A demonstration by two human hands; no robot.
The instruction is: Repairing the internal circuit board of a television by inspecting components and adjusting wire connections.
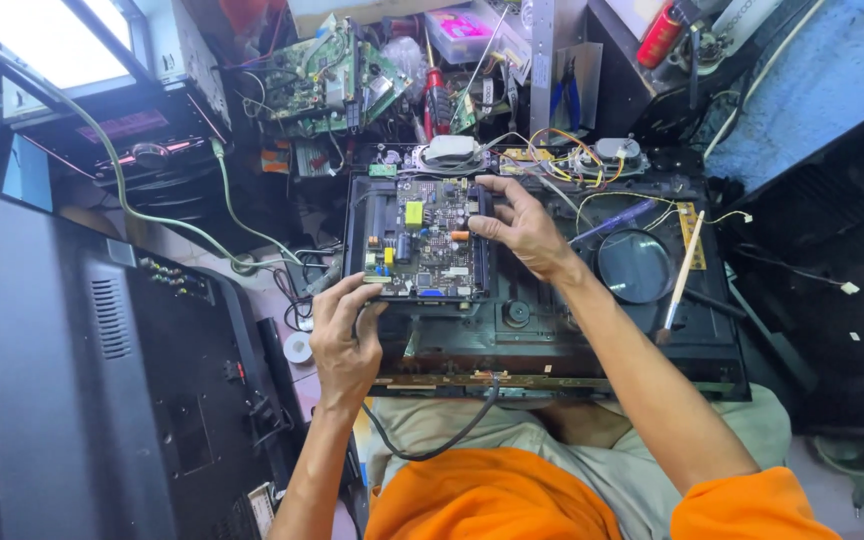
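Observation:
A dark circuit board [422, 240] with a yellow part, capacitors and chips lies on an open black device chassis [552, 340]. My left hand [344, 335] grips the board's near left corner, thumb on top. My right hand [522, 228] holds the board's right edge, fingers curled over its far right corner. Both hands hold the same board between them.
A big black television back [102, 380] stands at the left. A magnifying glass [635, 265] and a brush [682, 270] lie on the chassis at the right. Green circuit boards [327, 85], wires, two small speakers [612, 152] and tools crowd the back. A black cable [432, 440] hangs over my lap.

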